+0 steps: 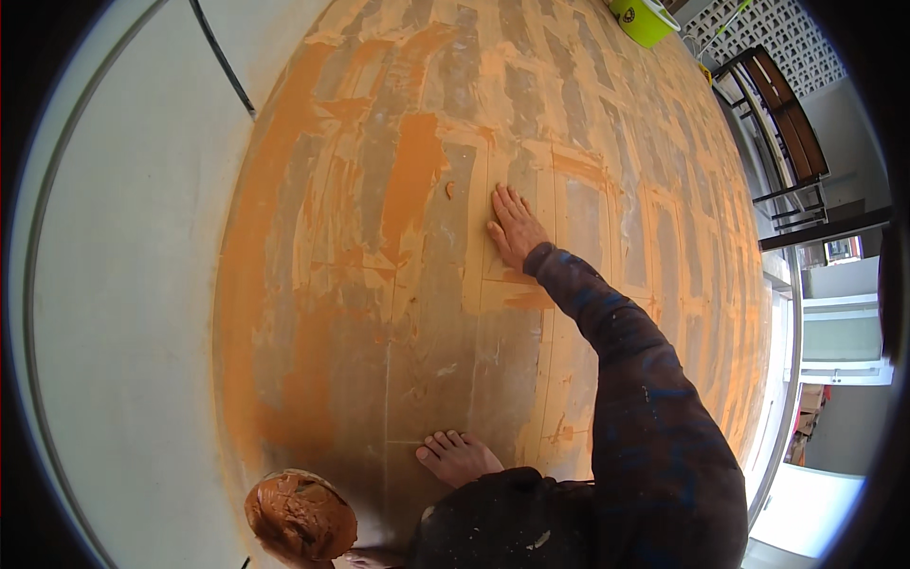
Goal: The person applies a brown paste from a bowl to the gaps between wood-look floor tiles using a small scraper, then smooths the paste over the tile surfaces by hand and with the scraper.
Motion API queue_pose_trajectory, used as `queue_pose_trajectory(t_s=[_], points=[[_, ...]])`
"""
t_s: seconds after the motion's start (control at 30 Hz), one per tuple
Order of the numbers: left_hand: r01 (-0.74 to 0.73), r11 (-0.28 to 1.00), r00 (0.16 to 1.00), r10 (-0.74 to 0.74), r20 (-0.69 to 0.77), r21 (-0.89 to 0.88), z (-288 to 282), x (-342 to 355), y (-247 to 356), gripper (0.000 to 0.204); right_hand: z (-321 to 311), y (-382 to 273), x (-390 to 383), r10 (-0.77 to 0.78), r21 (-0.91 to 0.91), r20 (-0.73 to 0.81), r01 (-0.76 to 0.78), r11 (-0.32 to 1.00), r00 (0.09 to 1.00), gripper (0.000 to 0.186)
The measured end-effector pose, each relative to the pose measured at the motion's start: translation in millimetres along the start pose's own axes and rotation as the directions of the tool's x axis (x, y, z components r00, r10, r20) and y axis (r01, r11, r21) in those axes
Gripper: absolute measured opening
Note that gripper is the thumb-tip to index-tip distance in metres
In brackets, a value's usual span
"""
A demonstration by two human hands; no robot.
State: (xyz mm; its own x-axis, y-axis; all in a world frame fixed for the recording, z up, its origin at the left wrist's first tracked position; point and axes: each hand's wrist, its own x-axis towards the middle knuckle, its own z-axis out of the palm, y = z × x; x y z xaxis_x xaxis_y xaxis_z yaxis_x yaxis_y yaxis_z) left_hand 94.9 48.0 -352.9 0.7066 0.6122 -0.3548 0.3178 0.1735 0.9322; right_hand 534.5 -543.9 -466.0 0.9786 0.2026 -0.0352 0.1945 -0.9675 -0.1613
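My right hand [517, 228] lies flat on the wooden plank floor [445, 370], fingers stretched forward and nothing held. Orange-brown filler is smeared across the boards in strips and patches, with a thick patch [413, 180] left of the hand. Nearer to the fingers sits a small loose crumb of filler [450, 191]. At the lower left is a round container heaped with wet orange-brown filler [301, 517]. Beside it a bit of skin shows at the lower edge; whether foot or hand I cannot tell. My left hand cannot be made out.
My bare foot [458, 457] rests on the boards below the hand. A pale wall [142, 275] borders the floor on the left. At the far right stand a lime-green bucket [645, 21] and a dark wooden bench [782, 114], with a white cabinet [844, 341] further down.
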Motion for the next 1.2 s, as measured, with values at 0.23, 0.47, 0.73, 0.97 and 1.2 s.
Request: queue_pose_trajectory(t_s=[0.23, 0.47, 0.73, 0.97, 1.2], points=[[0.056, 0.994, 0.997, -0.061, 0.048, 0.093, 52.3, -18.4, 43.3, 0.094, -10.6, 47.9, 39.9, 0.081, 0.006, -0.023, -0.081, 0.997, 0.996, 0.067], [-0.115, 0.948, 0.993, 0.108, 0.042, 0.297, 51.3, -20.3, 40.7, 0.082, -2.6, 22.8, 12.4, -0.191, 0.03, 0.046, 0.19, 0.981, 0.98, 0.067], [-0.149, 0.964, 0.989, 0.145, 0.034, 0.22, 37.9, -33.1, 29.3, 0.096, 11.9, 10.1, 14.4, -0.129, 0.099, -0.033, 0.131, 0.986, 0.991, 0.071], [0.032, 0.966, 0.995, -0.056, -0.085, -0.255, 53.7, -20.7, 39.4, 0.094, 9.3, -56.8, -41.3, -0.432, 0.255, 0.105, 0.396, 0.882, 0.896, 0.062], [0.115, 0.955, 0.991, -0.129, -0.033, -0.273, 41.5, -7.9, 10.7, 0.077, -55.3, -252.9, -143.7, -0.372, 0.752, 0.114, 0.165, 0.639, 0.921, 0.018]])
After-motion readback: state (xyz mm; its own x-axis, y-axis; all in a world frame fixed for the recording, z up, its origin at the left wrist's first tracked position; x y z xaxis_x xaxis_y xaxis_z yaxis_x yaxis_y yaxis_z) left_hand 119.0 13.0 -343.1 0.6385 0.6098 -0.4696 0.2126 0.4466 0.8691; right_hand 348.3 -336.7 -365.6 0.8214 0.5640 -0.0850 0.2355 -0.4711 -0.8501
